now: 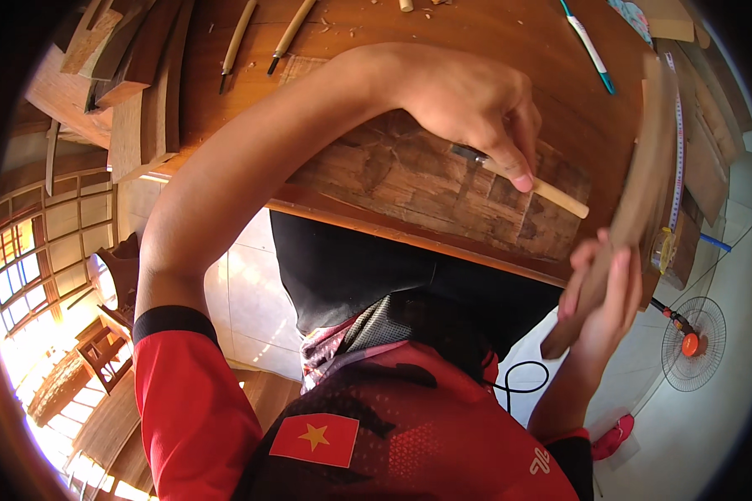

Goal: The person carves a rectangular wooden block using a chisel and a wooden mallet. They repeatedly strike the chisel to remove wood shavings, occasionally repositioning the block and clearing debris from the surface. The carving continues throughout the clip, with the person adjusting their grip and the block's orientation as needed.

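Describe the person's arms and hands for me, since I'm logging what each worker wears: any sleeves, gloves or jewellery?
Both hands are bare: no gloves, rings or watch show on the left hand or the right hand. The forearms are uncovered. Each arm ends in a short red sleeve with a black cuff band, part of a red and black patterned jersey.

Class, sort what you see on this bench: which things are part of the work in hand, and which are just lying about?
In use:
- chisel, gripped by the left hand
- carved panel under its blade
- wooden mallet, held by the right hand

Lying about:
- two spare chisels at the bench's far edge
- pen
- tape measure
- wood offcuts
- fan on the floor
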Available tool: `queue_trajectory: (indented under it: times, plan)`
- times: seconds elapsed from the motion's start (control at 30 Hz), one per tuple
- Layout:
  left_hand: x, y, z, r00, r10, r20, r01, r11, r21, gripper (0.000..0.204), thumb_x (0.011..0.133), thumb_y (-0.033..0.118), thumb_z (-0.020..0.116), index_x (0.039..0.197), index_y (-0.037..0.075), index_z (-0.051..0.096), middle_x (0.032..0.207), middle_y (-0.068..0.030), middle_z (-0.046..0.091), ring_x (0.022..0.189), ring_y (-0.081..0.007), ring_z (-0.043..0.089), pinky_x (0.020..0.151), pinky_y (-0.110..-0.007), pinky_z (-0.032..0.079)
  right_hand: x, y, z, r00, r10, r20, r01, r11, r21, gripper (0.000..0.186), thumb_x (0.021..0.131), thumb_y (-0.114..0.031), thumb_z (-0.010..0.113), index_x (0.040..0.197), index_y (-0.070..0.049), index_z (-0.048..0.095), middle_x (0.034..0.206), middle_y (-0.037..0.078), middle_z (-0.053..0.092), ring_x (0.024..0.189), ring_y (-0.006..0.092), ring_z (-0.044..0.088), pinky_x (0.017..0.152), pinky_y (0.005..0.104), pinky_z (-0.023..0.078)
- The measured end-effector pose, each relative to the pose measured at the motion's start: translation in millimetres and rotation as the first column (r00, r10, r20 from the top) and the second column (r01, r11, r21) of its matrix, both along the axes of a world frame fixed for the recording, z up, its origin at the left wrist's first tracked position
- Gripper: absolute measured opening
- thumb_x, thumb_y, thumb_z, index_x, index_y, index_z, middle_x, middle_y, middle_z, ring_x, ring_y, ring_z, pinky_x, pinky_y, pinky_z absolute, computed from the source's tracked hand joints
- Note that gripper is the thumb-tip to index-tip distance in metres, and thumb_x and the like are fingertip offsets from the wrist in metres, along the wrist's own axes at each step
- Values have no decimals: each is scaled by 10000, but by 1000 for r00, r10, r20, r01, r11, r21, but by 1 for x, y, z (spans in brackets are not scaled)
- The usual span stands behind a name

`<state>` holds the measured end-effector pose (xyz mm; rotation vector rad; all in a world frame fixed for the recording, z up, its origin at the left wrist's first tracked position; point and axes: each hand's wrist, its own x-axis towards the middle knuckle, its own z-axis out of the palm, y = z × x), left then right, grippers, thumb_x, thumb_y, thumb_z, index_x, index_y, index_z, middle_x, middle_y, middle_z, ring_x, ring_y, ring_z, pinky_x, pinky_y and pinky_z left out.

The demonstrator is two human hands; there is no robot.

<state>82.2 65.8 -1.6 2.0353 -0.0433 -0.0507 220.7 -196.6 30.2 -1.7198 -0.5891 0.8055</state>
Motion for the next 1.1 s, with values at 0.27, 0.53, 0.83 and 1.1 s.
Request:
queue_trajectory:
  times: [0.27,0.53,0.83,1.1]
  plan:
    - [-2,2,-2,1000,25,7,-26,1000,14,340,900,356,787,1044,50,822,752,-30,623,866,-191,582,766,-350,457,-13,-105,-23,968,91,-232,-123,984,-130,328,1083,-328,495,1172,-13,499,690,98,567,404,127,487,393,243,396]
    - [-3,0,6,998,44,-55,-41,998,40,332,899,346,792,1033,44,823,738,-19,607,847,-184,574,742,-346,453,-18,-132,-37,939,202,-279,-224,973,-50,331,1081,-325,522,1177,-12,477,728,107,589,441,125,500,425,245,416]
    - [-2,0,3,998,25,-63,-24,999,23,308,900,322,792,1020,40,824,741,-14,610,852,-176,574,734,-346,451,-35,-132,-29,910,147,-387,-184,981,-58,299,1123,-309,409,1244,-40,456,776,90,545,465,140,499,434,270,440]
    - [-4,3,6,989,31,-142,-20,997,76,411,898,471,770,1003,79,834,878,14,694,875,-165,626,812,-340,466,-52,-126,-22,876,43,-480,-59,998,-18,309,1126,-328,393,1251,-50,441,772,95,535,476,149,499,439,285,449]
